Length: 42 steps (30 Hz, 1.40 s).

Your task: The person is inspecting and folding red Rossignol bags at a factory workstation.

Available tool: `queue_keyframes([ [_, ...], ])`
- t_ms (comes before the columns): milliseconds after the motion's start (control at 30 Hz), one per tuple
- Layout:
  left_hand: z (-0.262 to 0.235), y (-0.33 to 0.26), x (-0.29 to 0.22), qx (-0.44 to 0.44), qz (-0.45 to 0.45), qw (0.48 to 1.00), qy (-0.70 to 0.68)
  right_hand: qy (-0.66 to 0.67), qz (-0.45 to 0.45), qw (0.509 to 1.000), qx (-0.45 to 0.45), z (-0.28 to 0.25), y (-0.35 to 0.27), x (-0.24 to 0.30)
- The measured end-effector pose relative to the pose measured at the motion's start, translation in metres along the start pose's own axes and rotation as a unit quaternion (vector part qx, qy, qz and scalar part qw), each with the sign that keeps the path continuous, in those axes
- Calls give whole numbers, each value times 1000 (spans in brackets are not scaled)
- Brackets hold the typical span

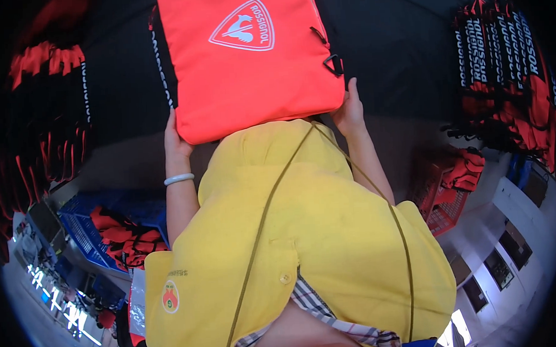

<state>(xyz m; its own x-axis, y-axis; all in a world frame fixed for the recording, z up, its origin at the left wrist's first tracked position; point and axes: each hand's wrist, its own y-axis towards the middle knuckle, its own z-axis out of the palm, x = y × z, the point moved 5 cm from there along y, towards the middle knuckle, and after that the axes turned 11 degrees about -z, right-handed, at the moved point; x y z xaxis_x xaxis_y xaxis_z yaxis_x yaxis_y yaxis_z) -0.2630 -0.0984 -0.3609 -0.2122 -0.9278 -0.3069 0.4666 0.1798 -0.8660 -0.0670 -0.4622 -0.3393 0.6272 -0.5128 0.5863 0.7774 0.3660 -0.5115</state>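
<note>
now, your left hand [176, 142] and right hand [350, 112] grasp the red bag [255, 81] by its near corners, so uneven pulling could skew it.

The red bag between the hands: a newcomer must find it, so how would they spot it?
At the view's top is a dark table. The red bag is central, between the left hand and right hand. Unlike the left stack and right stack, it shows one broad face with a white shield emblem.

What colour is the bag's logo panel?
The logo panel is bright orange-red, clearest in the head view.
</note>
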Motion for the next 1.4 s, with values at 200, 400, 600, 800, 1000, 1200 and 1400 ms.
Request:
queue_keyframes([
  [200, -7, 7, 4, -25, -18, 997, 71, -238, 60, 964, -100, -14, -6, 5],
  [400, -5, 4, -4, -41, -47, 987, 146, -449, -328, 824, -111, 9, -2, 64],
  [600, -8, 2, -5, -89, -48, 979, 177, -649, -348, 676, -13, 37, 22, 54],
  [800, -12, -12, -8, -99, -38, 991, 85, -312, -165, 935, -26, -23, 29, 39],
  [1000, -19, -18, -10, -108, -37, 993, 29, -204, -106, 973, -10, -22, 17, 41],
  [1200, -13, -37, -12, -2, -90, 994, 67, -12, -43, 999, 13, -19, 16, 40],
  [1400, -21, -54, -17, -106, -51, 975, 189, 23, 3, 1000, -12, -26, 27, 39],
])
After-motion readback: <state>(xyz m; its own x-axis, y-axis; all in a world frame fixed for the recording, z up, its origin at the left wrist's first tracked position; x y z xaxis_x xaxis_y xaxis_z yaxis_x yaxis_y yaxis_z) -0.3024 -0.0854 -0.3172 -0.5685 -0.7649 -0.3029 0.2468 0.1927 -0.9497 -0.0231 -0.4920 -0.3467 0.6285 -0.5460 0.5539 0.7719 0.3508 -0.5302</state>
